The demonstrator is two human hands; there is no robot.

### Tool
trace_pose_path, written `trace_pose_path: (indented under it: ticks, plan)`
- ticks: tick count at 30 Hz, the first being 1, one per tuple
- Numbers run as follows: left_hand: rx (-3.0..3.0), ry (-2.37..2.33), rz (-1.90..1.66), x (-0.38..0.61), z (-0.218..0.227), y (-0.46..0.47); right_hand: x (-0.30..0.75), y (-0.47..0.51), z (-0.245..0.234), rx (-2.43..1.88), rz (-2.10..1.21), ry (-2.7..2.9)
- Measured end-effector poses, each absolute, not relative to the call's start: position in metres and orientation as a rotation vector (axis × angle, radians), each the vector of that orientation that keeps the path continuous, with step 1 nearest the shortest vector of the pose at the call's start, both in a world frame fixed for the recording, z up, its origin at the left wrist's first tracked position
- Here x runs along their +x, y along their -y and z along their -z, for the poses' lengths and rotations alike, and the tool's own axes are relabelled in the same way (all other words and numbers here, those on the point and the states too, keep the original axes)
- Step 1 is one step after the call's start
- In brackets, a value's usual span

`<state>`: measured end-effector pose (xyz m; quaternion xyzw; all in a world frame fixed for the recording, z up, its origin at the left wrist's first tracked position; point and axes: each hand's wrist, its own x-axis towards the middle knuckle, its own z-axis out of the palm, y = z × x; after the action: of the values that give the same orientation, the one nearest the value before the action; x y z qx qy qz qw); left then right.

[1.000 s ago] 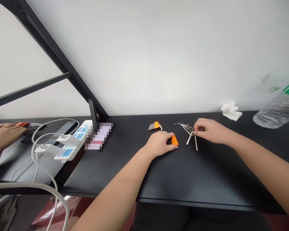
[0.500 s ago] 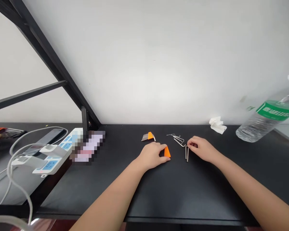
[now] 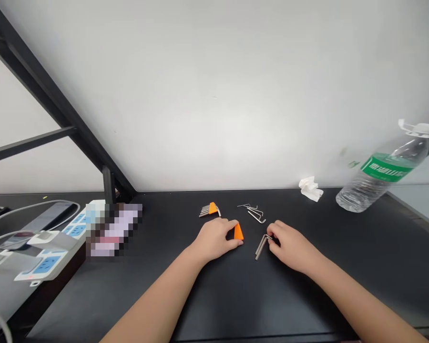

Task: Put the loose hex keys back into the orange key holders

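Observation:
My left hand [image 3: 219, 238] grips an orange hex key holder [image 3: 238, 232] between thumb and fingers, low over the black table. Across from it, my right hand [image 3: 289, 242] pinches the short bent ends of two hex keys [image 3: 260, 247], whose long arms point toward me. Beyond the hands lie several loose hex keys [image 3: 255, 213] of smaller sizes. A second orange holder [image 3: 213, 208], filled with a row of hex keys, rests on the table behind my left hand.
A crumpled tissue [image 3: 311, 188] and a large water bottle [image 3: 377, 171] stand toward the back right. At left are a power strip [image 3: 62, 243] with cables, a phone [image 3: 50, 224], a blurred packet [image 3: 116, 231] and a black metal frame [image 3: 109, 186]. A white wall closes the back.
My right hand has drawn the two hex keys toward me, away from the loose ones, and their long arms have tilted leftward. The left hand keeps the holder. The view has shifted rightward.

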<state>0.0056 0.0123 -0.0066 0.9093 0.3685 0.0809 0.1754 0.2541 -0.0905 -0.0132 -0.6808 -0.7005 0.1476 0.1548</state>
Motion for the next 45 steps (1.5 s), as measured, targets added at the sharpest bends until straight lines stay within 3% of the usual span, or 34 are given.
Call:
trace_pose_path:
  ticks: [13, 20, 23, 29, 37, 41, 45]
  plan:
    - [2.538, -1.052, -0.189, 0.005, 0.001, -0.012, 0.265, 0.045, 0.009, -1.671, -0.139, 2.387]
    - [2.515, -1.076, -0.166, 0.005, 0.0, -0.012, 0.281, 0.055, 0.009, -1.59, -1.0, 1.766]
    - [2.507, -1.077, -0.167, 0.005, 0.002, -0.013, 0.283, 0.057, 0.013, -1.594, -1.187, 1.704]
    - [2.493, -1.074, -0.174, 0.004, 0.001, -0.013, 0.275, 0.062, 0.007, -1.573, -0.862, 2.014]
    - [2.496, -1.075, -0.173, 0.004, 0.001, -0.013, 0.262, 0.08, -0.008, -1.59, -0.84, 2.222]
    - [2.497, -1.069, -0.163, 0.004, 0.0, -0.012, 0.263, 0.071, -0.003, -1.573, -0.78, 2.137]
    - [2.476, -1.072, -0.153, 0.004, -0.001, -0.012, 0.269, 0.042, 0.018, -1.711, -0.462, 1.81]
